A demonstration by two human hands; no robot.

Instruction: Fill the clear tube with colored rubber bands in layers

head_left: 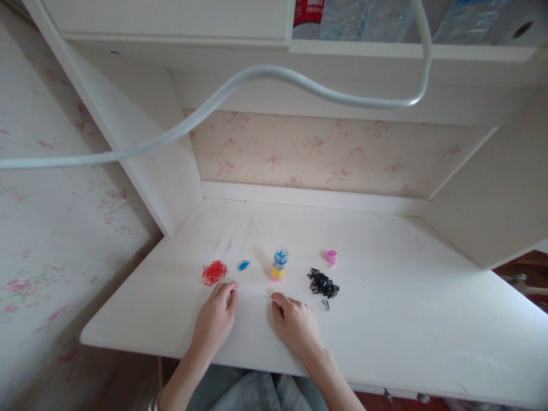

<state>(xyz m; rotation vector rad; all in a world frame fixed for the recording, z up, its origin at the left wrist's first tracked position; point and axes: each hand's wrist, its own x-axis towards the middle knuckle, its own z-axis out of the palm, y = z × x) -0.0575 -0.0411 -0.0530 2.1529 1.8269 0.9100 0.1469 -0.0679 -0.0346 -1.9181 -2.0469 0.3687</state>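
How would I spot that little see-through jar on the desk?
Look at the white desk, along its row of small things. The jar is midway, between the blue bands and the pink cap. It alone stands upright, clear with a yellow base.

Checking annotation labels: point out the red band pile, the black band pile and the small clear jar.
red band pile (214,272), head view, middle of the heap.
black band pile (322,283), head view, middle of the heap.
small clear jar (279,264), head view, its side wall.
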